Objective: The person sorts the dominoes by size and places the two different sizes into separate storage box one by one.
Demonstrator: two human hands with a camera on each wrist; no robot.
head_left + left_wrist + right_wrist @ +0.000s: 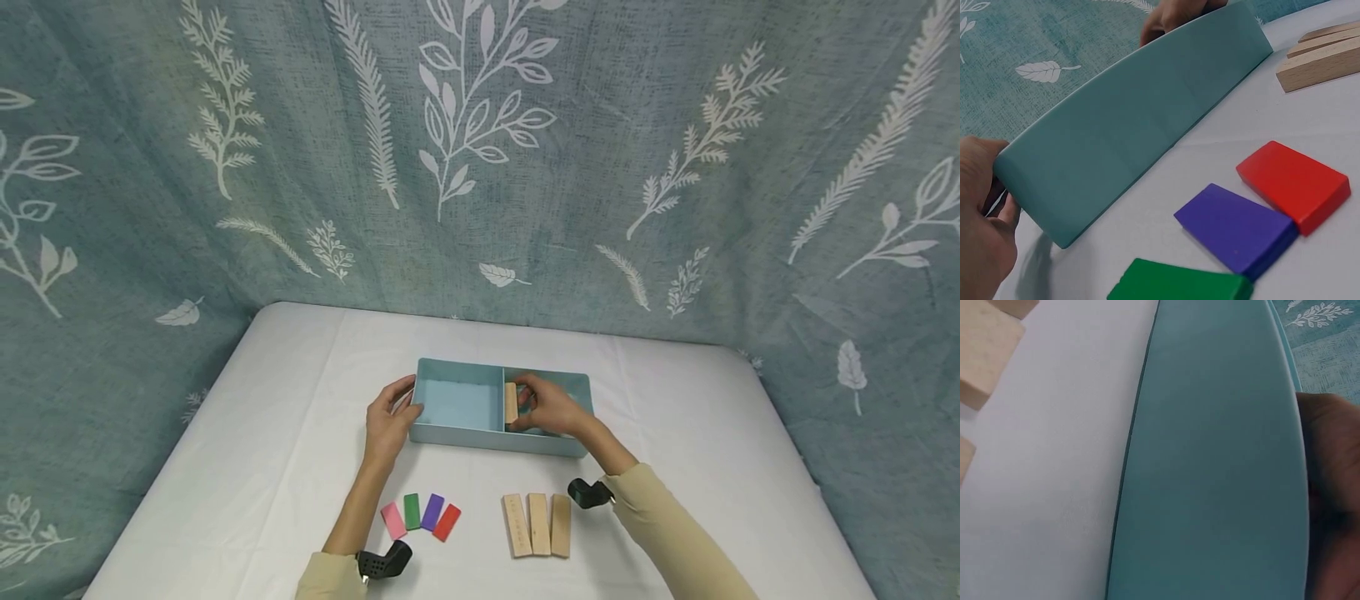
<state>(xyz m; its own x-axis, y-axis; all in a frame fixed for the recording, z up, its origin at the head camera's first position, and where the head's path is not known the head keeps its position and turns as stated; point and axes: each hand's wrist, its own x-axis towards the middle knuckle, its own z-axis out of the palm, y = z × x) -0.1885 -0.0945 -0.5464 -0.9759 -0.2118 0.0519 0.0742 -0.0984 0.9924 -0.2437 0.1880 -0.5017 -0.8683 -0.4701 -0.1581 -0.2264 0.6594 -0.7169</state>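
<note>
A light-blue two-compartment box (457,437) lies on the white-covered table. At its left end my left hand (392,421) grips the edge, also visible with the box's outer wall (1104,137) in the left wrist view. My right hand (551,406) reaches into the right compartment. There it holds a wooden block (512,403) between thumb and fingers, right beside the divider. In the right wrist view the box's front wall hides that block and most of my fingers.
Nearer me lie small coloured blocks: pink (393,521), green (412,512), purple (432,512) and red (447,522). To their right, three wooden blocks (538,524) lie side by side. A patterned curtain (480,167) hangs behind the table.
</note>
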